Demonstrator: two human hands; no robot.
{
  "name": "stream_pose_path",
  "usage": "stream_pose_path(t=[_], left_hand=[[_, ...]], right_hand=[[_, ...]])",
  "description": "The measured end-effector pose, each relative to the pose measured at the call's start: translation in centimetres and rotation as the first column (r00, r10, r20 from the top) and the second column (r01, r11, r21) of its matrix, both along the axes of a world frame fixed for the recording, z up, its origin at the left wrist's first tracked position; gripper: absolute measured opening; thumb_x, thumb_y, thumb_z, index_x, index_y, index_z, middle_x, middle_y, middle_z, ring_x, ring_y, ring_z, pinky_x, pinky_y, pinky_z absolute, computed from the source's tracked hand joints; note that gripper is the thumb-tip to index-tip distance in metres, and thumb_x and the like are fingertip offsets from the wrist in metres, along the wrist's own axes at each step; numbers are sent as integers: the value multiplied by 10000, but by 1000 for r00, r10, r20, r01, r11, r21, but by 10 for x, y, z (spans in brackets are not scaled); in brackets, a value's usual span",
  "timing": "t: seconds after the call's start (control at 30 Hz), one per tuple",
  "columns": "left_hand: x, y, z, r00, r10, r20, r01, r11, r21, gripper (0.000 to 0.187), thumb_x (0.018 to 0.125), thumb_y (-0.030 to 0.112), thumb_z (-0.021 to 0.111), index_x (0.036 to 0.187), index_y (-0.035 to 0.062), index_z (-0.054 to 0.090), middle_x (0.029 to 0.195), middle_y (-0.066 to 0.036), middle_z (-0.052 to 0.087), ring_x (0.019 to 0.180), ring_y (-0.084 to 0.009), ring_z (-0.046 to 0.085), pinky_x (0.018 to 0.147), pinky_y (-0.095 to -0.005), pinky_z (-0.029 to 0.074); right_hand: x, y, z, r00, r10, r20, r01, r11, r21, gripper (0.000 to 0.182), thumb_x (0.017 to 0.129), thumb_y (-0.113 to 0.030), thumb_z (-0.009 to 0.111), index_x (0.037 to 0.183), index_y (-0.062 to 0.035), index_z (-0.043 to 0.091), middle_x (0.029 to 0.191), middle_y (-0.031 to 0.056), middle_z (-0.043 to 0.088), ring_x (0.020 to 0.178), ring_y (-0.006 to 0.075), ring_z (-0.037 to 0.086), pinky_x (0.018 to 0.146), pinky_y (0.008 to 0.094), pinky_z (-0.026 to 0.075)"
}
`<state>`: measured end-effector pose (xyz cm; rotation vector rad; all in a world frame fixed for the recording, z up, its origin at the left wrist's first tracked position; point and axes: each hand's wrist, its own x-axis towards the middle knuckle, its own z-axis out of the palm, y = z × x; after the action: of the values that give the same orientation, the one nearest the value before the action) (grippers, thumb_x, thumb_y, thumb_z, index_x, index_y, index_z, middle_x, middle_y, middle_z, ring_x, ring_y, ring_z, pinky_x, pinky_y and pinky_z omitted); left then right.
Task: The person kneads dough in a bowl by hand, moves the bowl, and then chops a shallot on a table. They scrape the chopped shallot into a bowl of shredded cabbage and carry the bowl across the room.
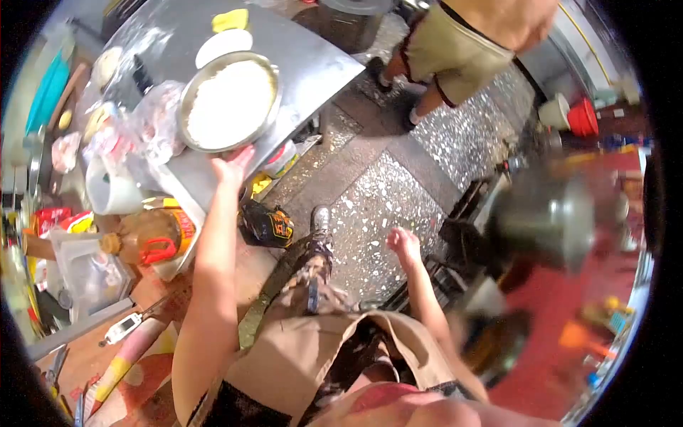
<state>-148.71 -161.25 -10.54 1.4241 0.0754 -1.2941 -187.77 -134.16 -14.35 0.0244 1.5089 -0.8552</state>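
In the head view, the left hand [231,169] reaches forward with its fingers [242,156] spread apart and flat, holding nothing; their tips meet, or all but meet, the near rim of a round metal bowl of white rice [229,102], though whether skin truly touches steel cannot be told. The bowl lies straight ahead of those fingers, just beyond them, on the corner of a steel table [320,67]; being round, it has no long axis to speak of. The left hand is by far the nearer to it. The right hand [403,242] hangs well apart to the right, out over the floor, fingers loosely open and empty, near nothing but air. To the left of the left fingers sit crumpled clear plastic bags [146,124] and a white jug [110,188]; nearer the body than the fingers lies a brown bottle with a red handle [153,238] on its side. Beyond the bowl rests a white plate [223,44] and a yellow cloth [230,19]. Below the left forearm, a lower wooden surface carries a white probe thermometer [122,327] and a rolling pin [124,359]. The floor is speckled terrazzo [377,206], and a dark bag [269,224] lies on it just under the table edge. Far ahead, another person in khaki shorts [455,46] stands by the table's far side. To the right of the right fingers a blurred metal pot [544,220] looms over a red surface.
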Motion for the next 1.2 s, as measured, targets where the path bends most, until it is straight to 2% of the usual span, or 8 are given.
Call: stream_pose_path(t=[0.23, 0.47, 0.57, 0.8, 0.97, 1.03, 1.13, 1.2], left_hand=[[-29, 35, -30, 998, -42, 53, 43, 999, -17, 799, 875, 646, 194, 1359, 12, 157, 1236, -309, 393, 935, -475, 561, 773, -531, 523], [-44, 86, -33, 981, -36, 191, 26, 998, 54, 726, 919, 549, 109, 1371, -17, 151, 1329, -280, 334, 1108, -383, 507, 856, -485, 499], [-16, 68, -16, 967, 132, 218, -159, 981, 113, 658, 940, 474, 220, 1359, -33, 235, 1334, -245, 364, 1174, -353, 459, 870, -475, 467], [10, 133, -38, 800, 440, 407, -467, 883, -37, 464, 916, 322, 330, 1220, -20, 407, 1069, -180, 501, 887, -289, 514, 745, -401, 486], [-101, 157, -50, 552, 621, 557, -638, 744, -198, 338, 898, 213, 409, 1121, -11, 529, 880, -134, 598, 682, -243, 554, 655, -348, 499], [-156, 152, -57, 520, 742, 424, -802, 595, -58, 306, 920, 183, 381, 1162, 22, 475, 896, -122, 607, 696, -207, 564, 640, -319, 483], [-261, 92, -9, 466, 610, 640, -834, 544, 89, 275, 926, 254, 443, 1069, 33, 523, 802, -76, 611, 668, -164, 591, 554, -273, 481], [-299, 87, -18, 611, 384, 692, -635, 760, 139, 298, 932, 216, 458, 1154, 19, 482, 881, -103, 612, 708, -153, 586, 631, -264, 475]], right_hand=[[1, -179, 31, 934, 356, -24, -353, 913, -205, 197, 915, -196, 491, 921, -19, 576, 754, 28, 588, 646, 108, 558, 611, 247, 471], [1, -282, 12, 748, 627, -217, -663, 693, -283, 289, 889, -255, 553, 988, 15, 575, 816, 88, 635, 685, 136, 602, 606, 255, 491], [25, -376, 31, 693, 681, -237, -721, 650, -239, 300, 887, -247, 544, 990, 32, 583, 808, 95, 631, 680, 139, 599, 614, 259, 495], [25, -512, -24, 604, 780, -161, -765, 512, -390, 264, 873, -243, 562, 985, -4, 574, 824, 77, 622, 708, 141, 594, 624, 254, 480], [10, -592, -37, 463, 876, -132, -850, 397, -347, 222, 875, -218, 561, 970, -18, 566, 798, 68, 620, 683, 129, 586, 598, 252, 475], [24, -607, -41, 380, 915, -137, -869, 302, -392, 207, 876, -201, 559, 970, -17, 566, 769, 57, 617, 643, 114, 576, 576, 244, 470], [63, -632, -23, 266, 961, -76, -828, 187, -528, 148, 849, -136, 561, 892, -1, 604, 725, 44, 612, 593, 99, 557, 545, 238, 451], [107, -631, -34, 209, 964, -167, -795, 68, -602, 152, 842, -129, 563, 897, 7, 603, 700, 35, 606, 589, 94, 556, 546, 235, 450]])
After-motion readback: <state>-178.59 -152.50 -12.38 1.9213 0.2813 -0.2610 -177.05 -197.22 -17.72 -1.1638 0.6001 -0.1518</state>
